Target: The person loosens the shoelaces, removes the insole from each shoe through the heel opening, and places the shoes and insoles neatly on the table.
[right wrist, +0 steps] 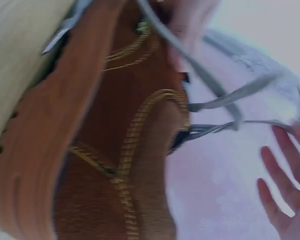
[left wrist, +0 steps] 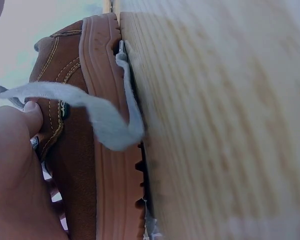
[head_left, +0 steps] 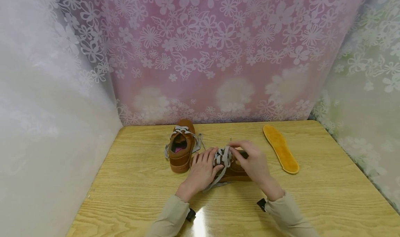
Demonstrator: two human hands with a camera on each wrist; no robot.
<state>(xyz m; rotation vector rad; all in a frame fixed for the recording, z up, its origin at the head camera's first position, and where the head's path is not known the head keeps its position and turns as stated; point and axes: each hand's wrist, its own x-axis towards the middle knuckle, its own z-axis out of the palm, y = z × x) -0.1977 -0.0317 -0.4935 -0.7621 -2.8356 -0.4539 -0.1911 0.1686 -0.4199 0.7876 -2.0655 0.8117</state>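
A brown shoe with grey laces lies sideways across the table, toe to the left. My left hand grips its front part, fingers over the top and thumb beside the eyelets. In the left wrist view the thumb lies against the brown upper, and a loose lace hangs over the sole. My right hand, above the shoe's opening, pinches a shoelace. In the right wrist view this shoelace runs taut from the shoe to the fingers.
Behind and left stands the matching brown shoe, laced, its toe pointing away. An orange insole lies at the right on the wooden table. Flowered curtains enclose the back and both sides.
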